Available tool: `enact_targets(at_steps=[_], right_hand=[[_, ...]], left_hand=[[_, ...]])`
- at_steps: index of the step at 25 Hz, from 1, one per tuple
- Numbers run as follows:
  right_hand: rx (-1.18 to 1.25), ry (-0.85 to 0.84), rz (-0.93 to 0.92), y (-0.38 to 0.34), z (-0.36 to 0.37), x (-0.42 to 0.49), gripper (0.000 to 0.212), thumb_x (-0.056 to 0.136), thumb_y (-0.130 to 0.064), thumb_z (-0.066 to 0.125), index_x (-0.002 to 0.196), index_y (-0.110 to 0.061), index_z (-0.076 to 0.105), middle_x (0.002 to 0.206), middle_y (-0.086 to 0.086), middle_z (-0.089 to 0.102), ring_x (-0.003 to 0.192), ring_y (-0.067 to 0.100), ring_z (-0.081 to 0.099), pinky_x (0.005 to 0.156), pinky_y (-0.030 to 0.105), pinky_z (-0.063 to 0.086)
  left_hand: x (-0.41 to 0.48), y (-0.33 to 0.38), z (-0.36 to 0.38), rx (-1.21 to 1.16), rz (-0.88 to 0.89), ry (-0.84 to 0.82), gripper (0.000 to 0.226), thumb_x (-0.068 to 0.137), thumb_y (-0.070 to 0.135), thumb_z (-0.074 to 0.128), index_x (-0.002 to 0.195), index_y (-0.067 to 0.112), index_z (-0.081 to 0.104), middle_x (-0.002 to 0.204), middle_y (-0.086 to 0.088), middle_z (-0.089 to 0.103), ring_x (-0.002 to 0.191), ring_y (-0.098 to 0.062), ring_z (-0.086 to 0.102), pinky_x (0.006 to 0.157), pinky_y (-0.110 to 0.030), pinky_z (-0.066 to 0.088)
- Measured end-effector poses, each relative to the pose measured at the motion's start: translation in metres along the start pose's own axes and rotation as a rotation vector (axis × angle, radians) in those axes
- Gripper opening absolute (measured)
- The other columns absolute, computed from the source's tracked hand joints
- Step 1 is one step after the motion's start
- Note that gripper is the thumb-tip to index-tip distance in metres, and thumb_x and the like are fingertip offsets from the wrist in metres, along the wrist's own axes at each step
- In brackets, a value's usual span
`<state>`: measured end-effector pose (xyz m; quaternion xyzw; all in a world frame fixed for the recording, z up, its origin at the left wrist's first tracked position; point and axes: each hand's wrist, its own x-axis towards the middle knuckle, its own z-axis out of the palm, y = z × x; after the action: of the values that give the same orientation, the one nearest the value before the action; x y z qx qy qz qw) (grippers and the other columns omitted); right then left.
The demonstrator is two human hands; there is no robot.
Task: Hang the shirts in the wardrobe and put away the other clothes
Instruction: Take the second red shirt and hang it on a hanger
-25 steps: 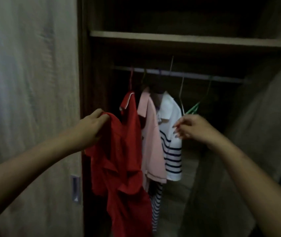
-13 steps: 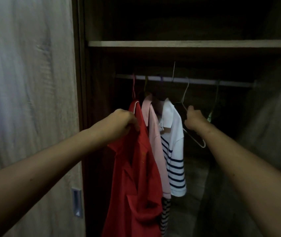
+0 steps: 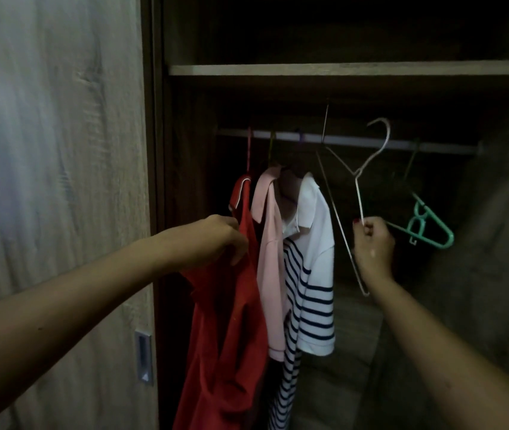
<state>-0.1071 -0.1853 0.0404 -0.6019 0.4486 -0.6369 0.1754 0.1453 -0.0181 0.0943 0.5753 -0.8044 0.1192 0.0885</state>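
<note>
A red shirt (image 3: 231, 330) hangs at the left end of the wardrobe rail (image 3: 433, 147), and my left hand (image 3: 216, 240) grips its cloth just below the collar. Beside it hang a pink shirt (image 3: 270, 259) and a white shirt with navy stripes (image 3: 312, 274). My right hand (image 3: 372, 246) holds a thin wire hanger (image 3: 359, 193) by its lower part; the hook is lifted free, in front of the rail. A second wire hanger (image 3: 333, 209) still hangs slanted between the striped shirt and my right hand.
A green plastic hanger (image 3: 430, 228) hangs on the rail right of my right hand. A wooden shelf (image 3: 340, 69) runs above the rail. The sliding door (image 3: 60, 181) with a recessed handle (image 3: 143, 358) stands at the left. The wardrobe's right wall (image 3: 495, 274) is close.
My right hand has lifted the wire hanger, and its hook is now off the rail and tilted right. My left hand has stayed on the red shirt near its collar.
</note>
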Motion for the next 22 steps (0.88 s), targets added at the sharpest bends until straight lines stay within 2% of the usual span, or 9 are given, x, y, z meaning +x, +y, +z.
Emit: enact_targets(at_steps=[2, 3, 5, 7, 9, 12, 16, 19, 22], right_hand=[[0.011, -0.008, -0.013, 0.019, -0.006, -0.021, 0.014, 0.091, -0.011, 0.055, 0.104, -0.005, 0.055, 0.065, -0.003, 0.051, 0.054, 0.004, 0.05, 0.048, 0.01, 0.038], [0.012, 0.027, -0.033, 0.025, -0.009, -0.028, 0.018, 0.09, -0.008, 0.056, 0.107, -0.004, 0.055, 0.064, -0.005, 0.051, 0.054, 0.0, 0.053, 0.05, 0.008, 0.038], [0.04, 0.102, -0.093, 0.025, -0.017, -0.041, 0.017, 0.09, -0.005, 0.055, 0.106, -0.005, 0.059, 0.067, -0.008, 0.052, 0.058, -0.007, 0.053, 0.051, 0.009, 0.036], [0.136, 0.13, -0.172, 0.013, -0.028, -0.059, 0.019, 0.091, -0.005, 0.051, 0.104, -0.016, 0.061, 0.077, -0.016, 0.057, 0.062, -0.005, 0.052, 0.057, 0.013, 0.037], [0.337, 0.104, -0.188, -0.01, -0.036, -0.078, 0.023, 0.091, -0.011, 0.05, 0.101, -0.03, 0.058, 0.08, -0.013, 0.057, 0.063, 0.002, 0.049, 0.057, 0.019, 0.04], [0.656, -0.027, -0.124, -0.068, -0.043, -0.099, 0.011, 0.095, -0.02, 0.049, 0.095, -0.03, 0.055, 0.067, -0.01, 0.052, 0.054, 0.004, 0.043, 0.044, 0.016, 0.035], [0.959, -0.253, 0.006, -0.116, -0.027, -0.108, 0.012, 0.098, -0.02, 0.043, 0.092, -0.018, 0.054, 0.058, -0.009, 0.051, 0.054, 0.002, 0.045, 0.054, 0.015, 0.039], [0.95, -0.442, 0.064, -0.094, 0.004, -0.118, 0.015, 0.097, -0.016, 0.044, 0.086, -0.016, 0.054, 0.058, -0.009, 0.052, 0.055, 0.004, 0.045, 0.058, 0.016, 0.041], [0.737, -0.57, 0.112, -0.037, 0.025, -0.12, 0.019, 0.093, -0.02, 0.048, 0.075, -0.015, 0.053, 0.052, -0.006, 0.051, 0.049, 0.005, 0.045, 0.051, 0.016, 0.038]], left_hand=[[-0.001, -0.003, 0.005, 0.022, -0.033, -0.04, 0.013, 0.079, 0.005, 0.063, 0.074, 0.015, 0.069, 0.104, 0.0, 0.055, 0.09, -0.016, 0.058, 0.075, -0.027, 0.054], [-0.003, -0.005, 0.006, 0.019, -0.057, -0.025, 0.011, 0.078, 0.006, 0.064, 0.08, 0.014, 0.071, 0.103, -0.002, 0.058, 0.089, -0.018, 0.061, 0.077, -0.031, 0.056], [-0.006, -0.008, 0.01, 0.025, -0.05, 0.082, 0.021, 0.081, 0.006, 0.059, 0.092, 0.018, 0.071, 0.104, -0.002, 0.06, 0.089, -0.021, 0.065, 0.079, -0.038, 0.056], [-0.009, -0.007, 0.014, 0.064, -0.029, 0.145, 0.029, 0.087, 0.005, 0.052, 0.104, 0.02, 0.069, 0.116, -0.001, 0.057, 0.097, -0.02, 0.063, 0.082, -0.036, 0.054], [-0.014, -0.002, 0.014, 0.039, -0.033, 0.178, 0.034, 0.091, 0.005, 0.046, 0.116, 0.017, 0.064, 0.129, 0.0, 0.051, 0.107, -0.019, 0.059, 0.09, -0.033, 0.052], [-0.014, 0.002, 0.016, -0.022, -0.001, 0.195, 0.043, 0.088, -0.001, 0.042, 0.126, 0.013, 0.056, 0.137, -0.002, 0.044, 0.117, -0.02, 0.054, 0.1, -0.033, 0.047], [-0.016, 0.001, 0.016, -0.156, 0.029, 0.169, 0.054, 0.078, -0.008, 0.05, 0.127, 0.014, 0.055, 0.135, -0.002, 0.045, 0.121, -0.015, 0.049, 0.102, -0.024, 0.04], [-0.023, -0.001, 0.009, -0.281, 0.036, 0.205, 0.05, 0.075, -0.006, 0.052, 0.122, 0.012, 0.058, 0.129, -0.001, 0.049, 0.117, -0.007, 0.047, 0.102, -0.016, 0.036], [-0.038, -0.012, -0.001, -0.45, -0.005, 0.247, 0.047, 0.075, -0.002, 0.047, 0.117, 0.016, 0.061, 0.12, 0.01, 0.051, 0.11, 0.006, 0.048, 0.095, -0.003, 0.033]])
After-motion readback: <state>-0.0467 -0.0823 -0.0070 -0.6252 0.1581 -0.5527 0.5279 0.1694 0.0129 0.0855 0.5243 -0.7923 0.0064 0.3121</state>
